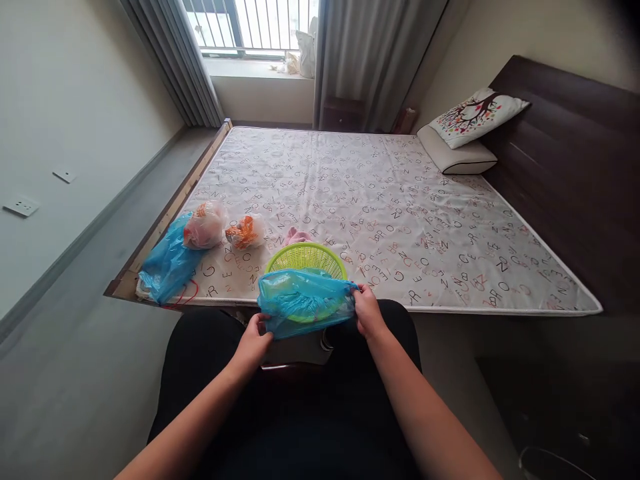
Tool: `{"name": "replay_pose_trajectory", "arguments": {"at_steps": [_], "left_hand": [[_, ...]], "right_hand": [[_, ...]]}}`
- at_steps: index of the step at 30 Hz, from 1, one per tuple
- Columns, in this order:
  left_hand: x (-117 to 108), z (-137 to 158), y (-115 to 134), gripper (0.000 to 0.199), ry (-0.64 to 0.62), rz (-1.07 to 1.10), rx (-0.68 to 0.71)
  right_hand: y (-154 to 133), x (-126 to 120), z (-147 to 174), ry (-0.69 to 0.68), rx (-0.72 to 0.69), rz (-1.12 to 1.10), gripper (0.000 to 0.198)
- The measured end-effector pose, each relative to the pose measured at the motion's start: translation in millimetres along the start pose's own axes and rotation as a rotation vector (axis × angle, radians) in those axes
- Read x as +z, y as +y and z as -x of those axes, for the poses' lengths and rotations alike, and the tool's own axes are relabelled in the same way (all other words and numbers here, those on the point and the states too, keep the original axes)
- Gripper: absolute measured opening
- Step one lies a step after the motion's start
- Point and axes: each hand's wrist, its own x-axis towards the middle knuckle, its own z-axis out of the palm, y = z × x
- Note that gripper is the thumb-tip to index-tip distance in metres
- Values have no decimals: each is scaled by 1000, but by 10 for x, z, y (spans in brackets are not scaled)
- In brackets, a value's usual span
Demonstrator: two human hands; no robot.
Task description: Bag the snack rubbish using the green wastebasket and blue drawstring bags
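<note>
Blue plastic bag point(305, 303), lower centre: lower-left corner pinched by left hand point(257, 339), right end by right hand point(369, 311); spread before green basket point(305, 251). Status: handling apparently unfinished. Untouched, left of frame: second blue bag point(173, 257), two clear-wrapped bundles point(207, 223).

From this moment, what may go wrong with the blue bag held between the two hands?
The lime-green basket is at the near edge of the mattress, so a tug might tip it towards the floor.

The blue plastic bag looks thin; it could tear where the right hand pinches its corner.
</note>
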Motion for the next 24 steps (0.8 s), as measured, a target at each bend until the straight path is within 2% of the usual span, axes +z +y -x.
{"name": "replay_pose_trajectory", "arguments": {"at_steps": [3,5,7,9,11,13,17,20,24], "left_hand": [[-38,-146,-40,50,15,29,-138],[-120,-232,-32,45,77,42,-136],[-221,-314,12,43,174,28,-18],[-300,-404,101,50,222,1,173],[-324,-510,229,61,184,-38,343],[-289,-627,373,62,123,-114,453],[-149,-829,584,33,65,-316,569],[-83,-926,649,28,195,-377,532],[-79,-1028,724,21,386,-469,495]], "right_hand": [[45,-14,-135,40,-77,191,19],[5,-49,-198,-12,-77,257,27],[-64,-93,-223,-80,-161,320,43],[-131,-122,-214,-133,-364,442,55],[-177,-112,-193,-199,-583,631,57],[-200,-56,-185,-271,-706,819,50],[-253,118,-257,-340,-733,1032,22],[-355,226,-335,-220,-697,1064,18],[-518,333,-396,-104,-565,1101,15]]}}
